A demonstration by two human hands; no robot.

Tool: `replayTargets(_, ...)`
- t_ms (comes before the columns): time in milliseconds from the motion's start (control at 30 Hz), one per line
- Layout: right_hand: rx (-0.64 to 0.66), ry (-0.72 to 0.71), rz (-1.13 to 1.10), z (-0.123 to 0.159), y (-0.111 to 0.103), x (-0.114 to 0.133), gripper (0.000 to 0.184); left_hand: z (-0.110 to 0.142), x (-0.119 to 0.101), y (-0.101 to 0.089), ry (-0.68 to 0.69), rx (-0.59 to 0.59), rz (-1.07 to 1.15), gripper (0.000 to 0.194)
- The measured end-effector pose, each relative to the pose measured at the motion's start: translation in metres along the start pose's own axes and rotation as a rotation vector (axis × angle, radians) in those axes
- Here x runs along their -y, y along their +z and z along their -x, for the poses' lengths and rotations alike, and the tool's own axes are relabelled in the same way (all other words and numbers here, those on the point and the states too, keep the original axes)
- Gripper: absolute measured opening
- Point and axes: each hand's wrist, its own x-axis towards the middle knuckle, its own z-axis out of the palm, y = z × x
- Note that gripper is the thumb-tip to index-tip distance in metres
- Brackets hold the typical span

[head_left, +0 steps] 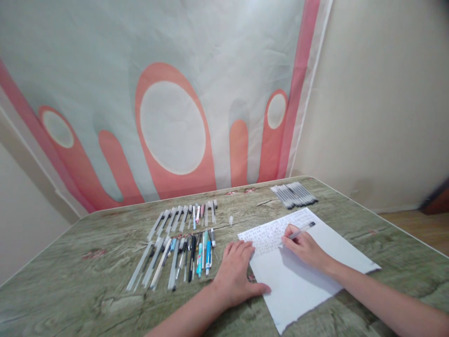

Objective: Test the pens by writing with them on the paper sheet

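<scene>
A clear-barrelled pen [301,231] with a dark end is gripped in my right hand [304,247], its tip down on a white sheet of paper [315,288]. Rows of small handwriting cover the upper part of the sheet; the lower part is blank. My left hand [236,276] lies flat with fingers spread, fingertips and thumb on the sheet's left edge. Just beyond the paper's upper left corner, a small translucent pen cap [231,220] rests on the table.
Two rows of pens lie left of my left hand, including a blue pen [208,257] and a black pen [192,257]. A fan of clear pens [293,195] lies at the back right of the wood-patterned table [94,276]. Behind stands a printed backdrop [217,70].
</scene>
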Motion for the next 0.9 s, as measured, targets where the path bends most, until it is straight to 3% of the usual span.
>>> replayTargets(900, 0.014, -0.051, -0.052, 0.0012, -0.0008, 0.005, 0.013, 0.0006, -0.0034, -0.0027, -0.017, 0.023, -0.004, 0.082)
